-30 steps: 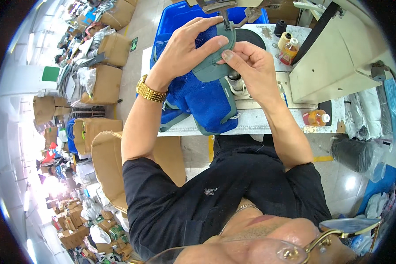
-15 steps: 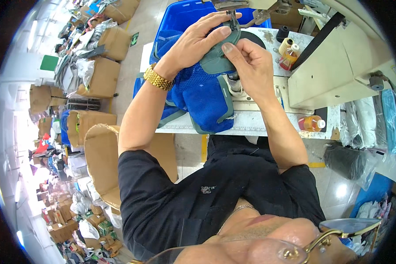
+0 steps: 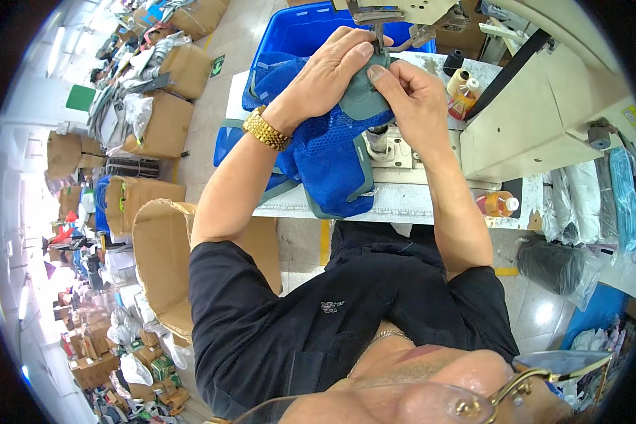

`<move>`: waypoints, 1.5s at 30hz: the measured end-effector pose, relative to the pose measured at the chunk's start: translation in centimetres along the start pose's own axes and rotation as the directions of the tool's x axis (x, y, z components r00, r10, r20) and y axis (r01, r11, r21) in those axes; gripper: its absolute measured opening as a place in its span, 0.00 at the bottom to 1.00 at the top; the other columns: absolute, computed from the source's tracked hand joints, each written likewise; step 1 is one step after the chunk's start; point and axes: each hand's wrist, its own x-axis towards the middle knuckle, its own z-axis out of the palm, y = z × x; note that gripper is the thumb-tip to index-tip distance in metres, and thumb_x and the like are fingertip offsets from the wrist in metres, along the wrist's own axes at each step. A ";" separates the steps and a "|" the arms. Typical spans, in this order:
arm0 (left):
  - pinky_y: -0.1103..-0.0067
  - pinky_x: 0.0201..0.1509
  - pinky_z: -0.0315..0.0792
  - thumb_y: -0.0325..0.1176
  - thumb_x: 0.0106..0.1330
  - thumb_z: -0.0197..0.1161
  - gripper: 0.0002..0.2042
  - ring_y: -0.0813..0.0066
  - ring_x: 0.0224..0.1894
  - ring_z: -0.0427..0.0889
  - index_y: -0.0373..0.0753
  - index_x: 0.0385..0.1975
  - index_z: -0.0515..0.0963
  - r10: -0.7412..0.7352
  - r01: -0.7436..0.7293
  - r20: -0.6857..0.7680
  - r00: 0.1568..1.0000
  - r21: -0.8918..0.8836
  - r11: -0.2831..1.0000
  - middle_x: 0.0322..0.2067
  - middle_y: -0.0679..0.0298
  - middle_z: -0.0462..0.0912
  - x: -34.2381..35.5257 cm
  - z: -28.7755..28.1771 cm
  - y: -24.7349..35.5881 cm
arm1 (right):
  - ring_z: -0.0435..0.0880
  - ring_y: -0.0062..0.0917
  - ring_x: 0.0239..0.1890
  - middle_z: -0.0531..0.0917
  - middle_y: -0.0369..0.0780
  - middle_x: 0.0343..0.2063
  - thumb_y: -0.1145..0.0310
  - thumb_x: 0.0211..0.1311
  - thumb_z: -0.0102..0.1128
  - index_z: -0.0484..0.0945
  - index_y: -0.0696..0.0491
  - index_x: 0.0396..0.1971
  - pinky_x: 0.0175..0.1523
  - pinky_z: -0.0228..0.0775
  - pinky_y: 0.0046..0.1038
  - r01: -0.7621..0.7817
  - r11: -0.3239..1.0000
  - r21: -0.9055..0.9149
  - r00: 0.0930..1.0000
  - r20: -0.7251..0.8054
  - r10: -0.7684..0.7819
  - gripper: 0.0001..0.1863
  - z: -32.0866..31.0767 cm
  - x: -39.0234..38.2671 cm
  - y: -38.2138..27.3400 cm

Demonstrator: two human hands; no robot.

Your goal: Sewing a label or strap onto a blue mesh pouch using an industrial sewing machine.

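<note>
A blue mesh fabric piece (image 3: 332,159) with grey-green edging hangs over the front of a sewing machine's bed. Its grey-green patch (image 3: 366,99) lies up beneath the machine's needle area (image 3: 379,42). My left hand (image 3: 332,74) rests flat on the piece, fingers stretched toward the needle, thumb alongside. On the patch's right edge my right hand (image 3: 418,95) is closed, pinching it between thumb and curled fingers. The fingertips of both hands are close to the presser foot, and they hide part of the stitching spot.
Behind the table stands a blue plastic bin (image 3: 297,32). The cream sewing machine (image 3: 537,106) fills the right side. Thread spools (image 3: 454,62) and an oil bottle (image 3: 463,99) stand near it; another bottle (image 3: 498,204) lies at the table's front. A cardboard box (image 3: 164,261) is at my left.
Both hands have shifted slightly right with the piece. The grey-green patch has turned and moved right under the needle area, showing more of its surface.
</note>
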 end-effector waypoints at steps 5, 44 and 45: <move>0.73 0.68 0.59 0.35 0.77 0.41 0.19 0.60 0.63 0.67 0.32 0.60 0.68 -0.072 0.073 -0.105 0.992 0.006 0.997 0.57 0.53 0.71 -0.7 1.0 0.7 | 0.61 0.11 0.18 0.67 0.28 0.13 0.63 0.63 0.64 0.74 0.57 0.19 0.23 0.52 0.21 0.014 1.000 0.021 1.000 0.008 -0.014 0.17 -0.7 0.6 0.2; 0.69 0.58 0.70 0.59 0.59 0.65 0.40 0.53 0.54 0.77 0.28 0.58 0.68 -0.241 0.247 -0.121 0.963 0.034 0.968 0.51 0.45 0.75 -0.4 0.9 1.7 | 0.74 0.30 0.60 0.76 0.43 0.55 0.77 0.61 0.54 0.77 0.61 0.53 0.67 0.61 0.34 0.301 0.947 -0.113 0.943 0.181 -0.278 0.19 -6.7 0.3 -3.8; 0.69 0.58 0.70 0.60 0.59 0.64 0.40 0.53 0.53 0.77 0.28 0.58 0.68 -0.256 0.262 -0.127 0.958 0.031 0.965 0.51 0.46 0.75 -0.5 1.0 1.9 | 0.75 0.32 0.60 0.77 0.45 0.55 0.77 0.61 0.53 0.78 0.60 0.54 0.67 0.62 0.35 0.315 0.944 -0.092 0.947 0.091 -0.308 0.20 -8.2 -0.8 -4.9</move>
